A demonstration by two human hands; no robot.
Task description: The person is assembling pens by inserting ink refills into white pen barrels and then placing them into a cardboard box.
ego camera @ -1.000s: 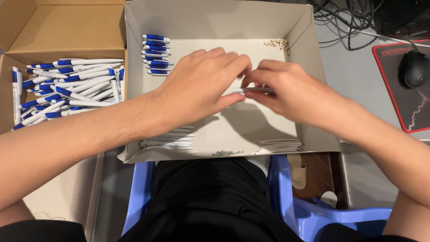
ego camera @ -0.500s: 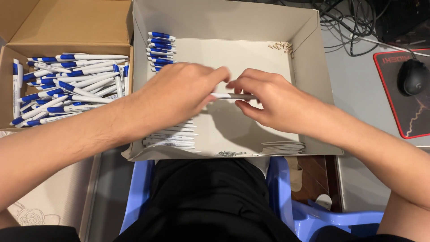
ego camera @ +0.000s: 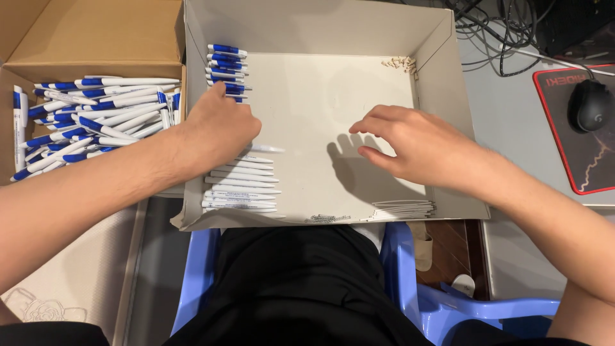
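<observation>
My left hand (ego camera: 218, 128) is curled over the left side of a shallow white box (ego camera: 435, 51) and grips a white pen (ego camera: 268, 148), whose pointed tip sticks out to the right. It hovers between a stack of blue-and-white pens (ego camera: 227, 64) at the far left of the box and a row of plain white pen barrels (ego camera: 242, 186) nearer me. My right hand (ego camera: 416, 147) floats over the bare box floor with fingers spread and nothing in them.
A cardboard box (ego camera: 96, 38) on the left holds several blue-and-white pens (ego camera: 96, 115). In the white box lie thin refills (ego camera: 400, 210), small springs (ego camera: 327, 218) and small tips (ego camera: 400, 62). A mouse (ego camera: 589, 106), red-edged pad (ego camera: 564, 166) and cables (ego camera: 500, 25) are at right.
My hands, joined on one pen at the box's middle, have parted. The left hand moved left with the pen and the right hand let go and spread its fingers.
</observation>
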